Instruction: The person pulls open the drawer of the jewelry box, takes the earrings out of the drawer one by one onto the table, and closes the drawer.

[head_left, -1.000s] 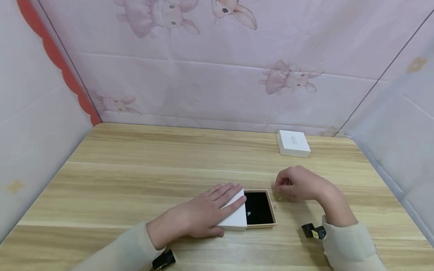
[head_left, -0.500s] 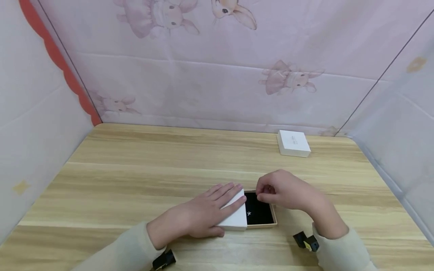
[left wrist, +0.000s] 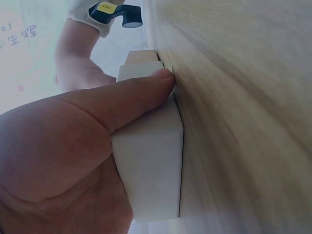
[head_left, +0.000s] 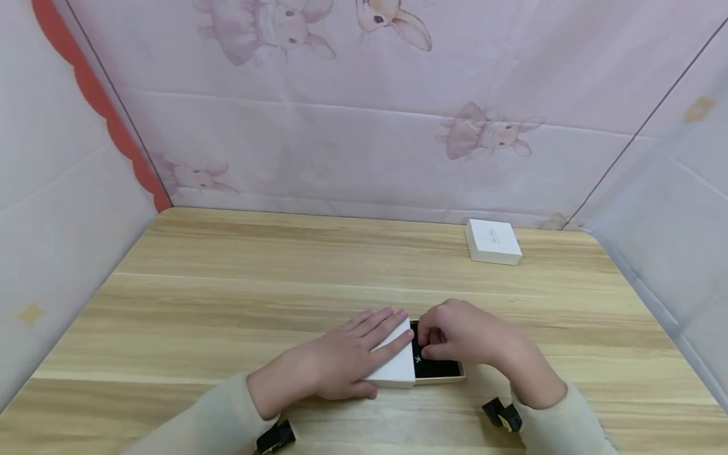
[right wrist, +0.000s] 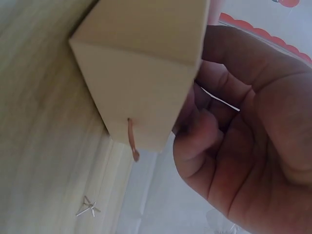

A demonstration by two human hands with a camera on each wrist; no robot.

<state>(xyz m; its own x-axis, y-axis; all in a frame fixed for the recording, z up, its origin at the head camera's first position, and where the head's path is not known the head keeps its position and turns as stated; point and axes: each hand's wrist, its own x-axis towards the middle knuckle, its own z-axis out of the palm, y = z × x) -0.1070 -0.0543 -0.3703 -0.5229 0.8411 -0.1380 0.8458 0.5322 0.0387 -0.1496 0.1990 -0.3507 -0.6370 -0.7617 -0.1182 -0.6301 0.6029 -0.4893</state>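
Note:
My left hand (head_left: 352, 354) lies flat with straight fingers over the white sleeve (head_left: 398, 370) of a small slide-out jewellery box; in the left wrist view the thumb rests along the sleeve's side. The box's tan-rimmed drawer (head_left: 440, 380) is pulled out to the right and lined with black padding. A tiny silvery star (head_left: 418, 359) shows on the padding. My right hand (head_left: 466, 335) bends its fingers and thumb down into the drawer, right beside the star. The drawer wall hides those fingertips in the right wrist view; I cannot tell whether they pinch anything.
A second, closed white box (head_left: 493, 242) with faint print stands at the back right of the wooden table (head_left: 256, 284). Another small star-shaped piece (right wrist: 88, 208) lies on the table past the drawer's ribbon tab (right wrist: 131, 141). Fabric with printed rabbits (head_left: 341, 158) hangs behind.
My right hand has moved left, from the table right of the drawer to over and into the drawer. The left hand and both boxes have stayed where they were.

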